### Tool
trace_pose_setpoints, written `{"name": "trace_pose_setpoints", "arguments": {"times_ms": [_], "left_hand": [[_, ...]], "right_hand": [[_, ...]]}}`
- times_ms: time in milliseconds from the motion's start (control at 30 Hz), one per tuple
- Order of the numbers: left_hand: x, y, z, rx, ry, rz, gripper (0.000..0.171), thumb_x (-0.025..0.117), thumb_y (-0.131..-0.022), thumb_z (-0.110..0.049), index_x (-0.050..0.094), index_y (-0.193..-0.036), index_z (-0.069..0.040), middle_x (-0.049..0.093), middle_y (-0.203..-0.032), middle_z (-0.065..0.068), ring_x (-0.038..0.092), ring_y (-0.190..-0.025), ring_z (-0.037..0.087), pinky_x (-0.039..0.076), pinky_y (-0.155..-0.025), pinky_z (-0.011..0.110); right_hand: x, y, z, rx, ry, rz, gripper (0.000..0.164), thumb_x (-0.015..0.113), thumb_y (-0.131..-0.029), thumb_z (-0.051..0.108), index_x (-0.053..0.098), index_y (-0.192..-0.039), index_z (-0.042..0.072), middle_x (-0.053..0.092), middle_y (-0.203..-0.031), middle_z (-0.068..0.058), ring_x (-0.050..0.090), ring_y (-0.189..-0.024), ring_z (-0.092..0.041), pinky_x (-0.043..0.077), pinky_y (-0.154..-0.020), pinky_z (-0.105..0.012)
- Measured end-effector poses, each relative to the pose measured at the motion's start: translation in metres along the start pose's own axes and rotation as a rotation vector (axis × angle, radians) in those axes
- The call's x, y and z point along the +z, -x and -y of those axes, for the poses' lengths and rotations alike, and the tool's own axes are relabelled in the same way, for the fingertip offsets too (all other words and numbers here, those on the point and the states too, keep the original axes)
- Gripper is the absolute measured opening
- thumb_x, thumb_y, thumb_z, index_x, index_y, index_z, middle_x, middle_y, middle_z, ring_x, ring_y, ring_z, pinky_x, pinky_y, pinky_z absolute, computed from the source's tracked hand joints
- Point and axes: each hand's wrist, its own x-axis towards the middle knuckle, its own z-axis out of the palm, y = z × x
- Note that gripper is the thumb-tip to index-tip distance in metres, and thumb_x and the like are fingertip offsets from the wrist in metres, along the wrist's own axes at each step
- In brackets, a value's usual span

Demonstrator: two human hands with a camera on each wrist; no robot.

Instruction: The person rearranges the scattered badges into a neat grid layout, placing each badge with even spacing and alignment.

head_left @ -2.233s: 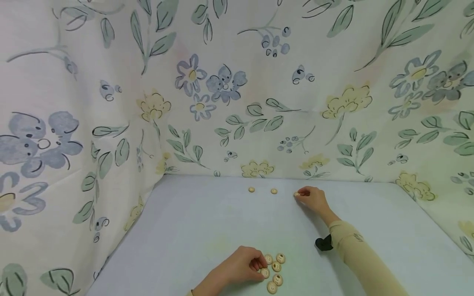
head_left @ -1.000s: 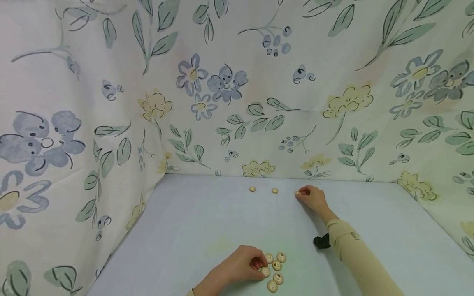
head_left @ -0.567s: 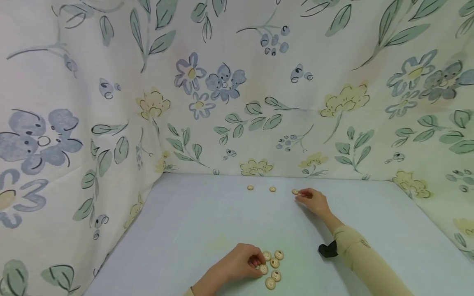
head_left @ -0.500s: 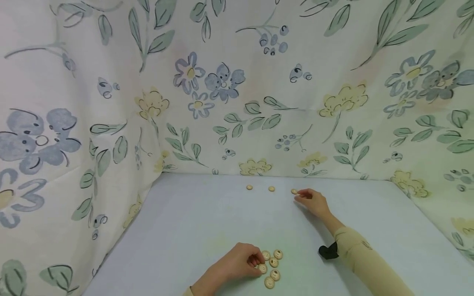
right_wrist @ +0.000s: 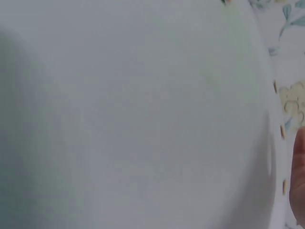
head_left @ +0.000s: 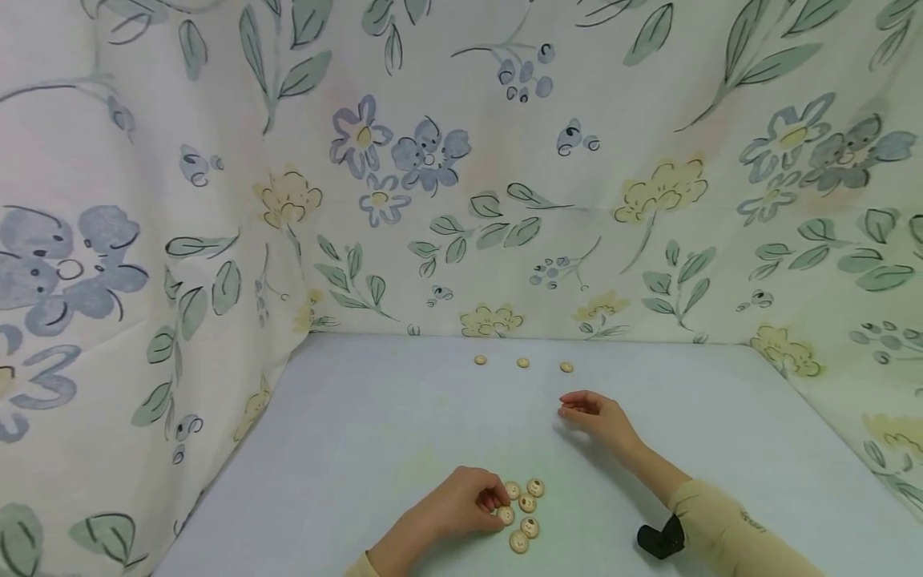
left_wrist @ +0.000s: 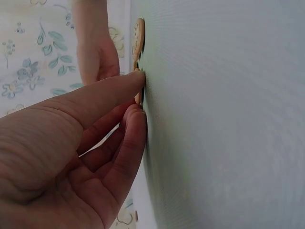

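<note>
My left hand (head_left: 465,501) rests low on the table, pinching a round wooden disc with a drawn face (head_left: 506,515) between thumb and fingers. Several similar discs (head_left: 530,526) lie in a loose cluster just right of it; one disc (left_wrist: 138,38) shows edge-on in the left wrist view. My right hand (head_left: 598,421) hovers over the table with loosely bent fingers and nothing in them. Beyond it, three discs lie spaced in a row near the back: a left disc (head_left: 480,360), a middle disc (head_left: 523,363) and a right disc (head_left: 566,367).
A pale table (head_left: 375,433) spreads under everything. Floral cloth (head_left: 433,264) hangs along its back and both sides. A black object (head_left: 661,538) sticks out beside the right sleeve (head_left: 728,529).
My right hand has let go of the rightmost back disc and drawn back toward me, leaving that disc in the row. The left hand keeps its pinch on the same disc.
</note>
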Motion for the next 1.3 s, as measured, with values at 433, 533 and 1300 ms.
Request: {"name": "trace_pose_setpoints", "arguments": {"times_ms": [433, 533, 1300], "left_hand": [[0.0, -0.001, -0.001, -0.023, -0.019, 0.005, 0.016, 0.08, -0.075, -0.002, 0.069, -0.086, -0.007, 0.059, -0.073, -0.008, 0.051, -0.066, -0.001, 0.047, -0.063, 0.016], [-0.001, -0.001, -0.001, -0.025, -0.017, 0.007, 0.016, 0.08, -0.075, -0.002, 0.069, -0.086, -0.008, 0.059, -0.073, -0.008, 0.052, -0.066, -0.001, 0.047, -0.063, 0.016], [-0.002, -0.002, -0.005, -0.031, 0.005, 0.007, 0.016, 0.079, -0.075, 0.001, 0.07, -0.088, -0.004, 0.06, -0.074, -0.004, 0.052, -0.067, 0.001, 0.047, -0.064, 0.016]], "right_hand": [[0.018, 0.051, 0.006, -0.014, -0.098, 0.146, 0.039, 0.075, -0.086, 0.024, 0.065, -0.115, -0.001, 0.07, -0.101, -0.008, 0.065, -0.089, -0.015, 0.051, -0.077, -0.024], [0.023, 0.06, 0.009, -0.015, -0.088, 0.182, 0.037, 0.075, -0.086, 0.025, 0.066, -0.112, 0.0, 0.07, -0.098, -0.007, 0.065, -0.086, -0.015, 0.051, -0.074, -0.025], [0.048, 0.105, 0.015, -0.286, 0.017, 0.357, 0.022, 0.077, -0.084, 0.021, 0.068, -0.1, 0.009, 0.064, -0.082, 0.003, 0.058, -0.073, -0.005, 0.052, -0.064, -0.024]]}}
